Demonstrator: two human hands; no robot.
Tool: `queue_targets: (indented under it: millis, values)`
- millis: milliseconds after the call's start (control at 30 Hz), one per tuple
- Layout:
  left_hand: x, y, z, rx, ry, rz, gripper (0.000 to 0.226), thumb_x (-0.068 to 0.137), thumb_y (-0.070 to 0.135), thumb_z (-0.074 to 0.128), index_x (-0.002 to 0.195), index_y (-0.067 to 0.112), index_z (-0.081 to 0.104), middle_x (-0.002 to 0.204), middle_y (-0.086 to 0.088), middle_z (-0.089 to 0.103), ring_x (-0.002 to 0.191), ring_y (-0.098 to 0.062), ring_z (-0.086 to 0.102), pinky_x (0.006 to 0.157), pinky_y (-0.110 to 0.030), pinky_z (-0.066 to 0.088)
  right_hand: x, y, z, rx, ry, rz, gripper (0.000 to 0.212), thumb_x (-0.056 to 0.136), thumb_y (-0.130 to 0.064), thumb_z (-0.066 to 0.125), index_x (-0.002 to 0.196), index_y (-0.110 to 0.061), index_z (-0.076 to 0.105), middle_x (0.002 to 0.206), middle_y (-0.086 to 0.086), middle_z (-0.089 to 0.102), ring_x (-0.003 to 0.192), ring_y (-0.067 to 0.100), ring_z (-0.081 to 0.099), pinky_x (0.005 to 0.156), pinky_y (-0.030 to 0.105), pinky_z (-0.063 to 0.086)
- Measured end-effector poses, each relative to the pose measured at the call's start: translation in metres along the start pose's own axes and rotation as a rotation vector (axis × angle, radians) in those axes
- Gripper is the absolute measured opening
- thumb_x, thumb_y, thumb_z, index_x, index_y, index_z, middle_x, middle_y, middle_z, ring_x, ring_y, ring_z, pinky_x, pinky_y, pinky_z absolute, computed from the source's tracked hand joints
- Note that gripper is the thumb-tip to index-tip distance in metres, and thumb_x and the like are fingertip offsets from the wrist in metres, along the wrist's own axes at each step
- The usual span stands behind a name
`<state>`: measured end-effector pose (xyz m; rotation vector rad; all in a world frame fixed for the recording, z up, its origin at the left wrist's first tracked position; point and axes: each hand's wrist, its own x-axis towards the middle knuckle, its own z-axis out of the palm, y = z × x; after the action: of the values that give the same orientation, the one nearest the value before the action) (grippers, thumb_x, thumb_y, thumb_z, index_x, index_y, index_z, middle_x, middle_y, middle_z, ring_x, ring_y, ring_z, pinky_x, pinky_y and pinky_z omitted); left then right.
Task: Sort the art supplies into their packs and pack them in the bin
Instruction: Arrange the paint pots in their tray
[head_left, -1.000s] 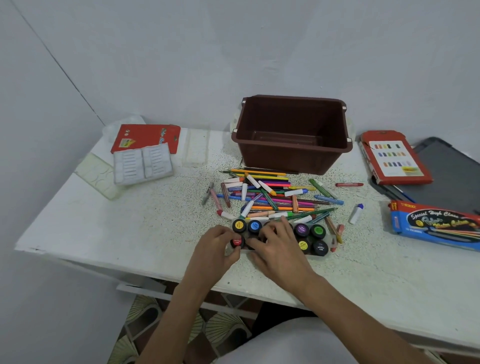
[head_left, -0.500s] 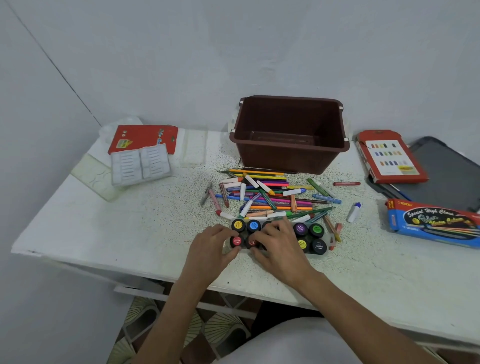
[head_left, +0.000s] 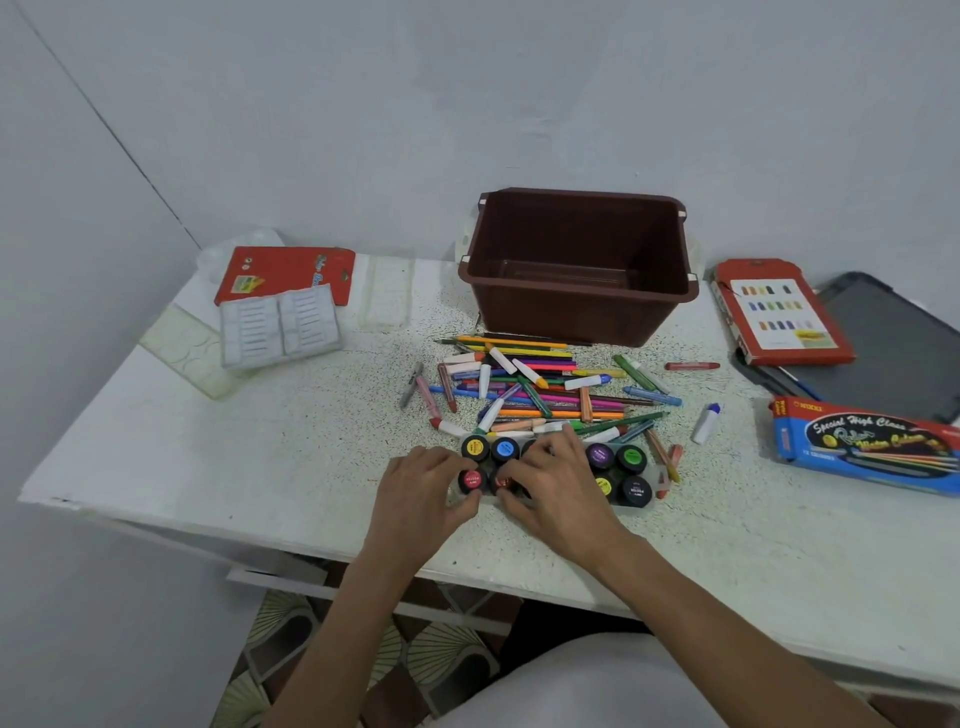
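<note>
A clear tray of black paint pots (head_left: 631, 460) with coloured caps lies near the table's front edge. My left hand (head_left: 421, 488) curls round the tray's left end, beside a red-capped pot (head_left: 471, 479). My right hand (head_left: 558, 488) covers the middle pots, its thumb and forefinger pinching another red-capped pot (head_left: 503, 482). Just behind lies a loose pile of crayons, pencils and markers (head_left: 540, 395). The brown bin (head_left: 576, 312) stands behind the pile, with nothing in it that I can see.
A blue water-colour box (head_left: 872, 441), a red pack (head_left: 779, 312) and a black slate (head_left: 893, 343) lie at the right. At the left are a red card (head_left: 285, 270), a clear blister tray (head_left: 280, 327) and a palette (head_left: 182, 348). A stray red crayon (head_left: 691, 366) lies right of the pile.
Both hands have stayed on the paint pots, with only small finger movements. My right forefinger and thumb have closed in on the second red-capped pot.
</note>
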<state>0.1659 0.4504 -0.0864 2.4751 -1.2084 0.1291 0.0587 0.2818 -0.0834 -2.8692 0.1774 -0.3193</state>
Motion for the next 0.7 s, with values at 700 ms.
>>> queue_targets:
  millis: [700]
  values:
    - [-0.0056, -0.0014, 0.0082, -0.072, 0.041, -0.014, 0.035, 0.082, 0.047, 0.056, 0.101, 0.022, 0.072, 0.104, 0.009, 0.067, 0.093, -0.012, 0.056, 0.075, -0.029, 0.047, -0.0029, 0.0033, 0.0046, -0.027, 0.065, -0.057, 0.019, 0.086, -0.038, 0.061, 0.088, -0.023, 0.072, 0.078, -0.004, 0.062, 0.093, 0.023, 0.051, 0.110, 0.057, 0.029]
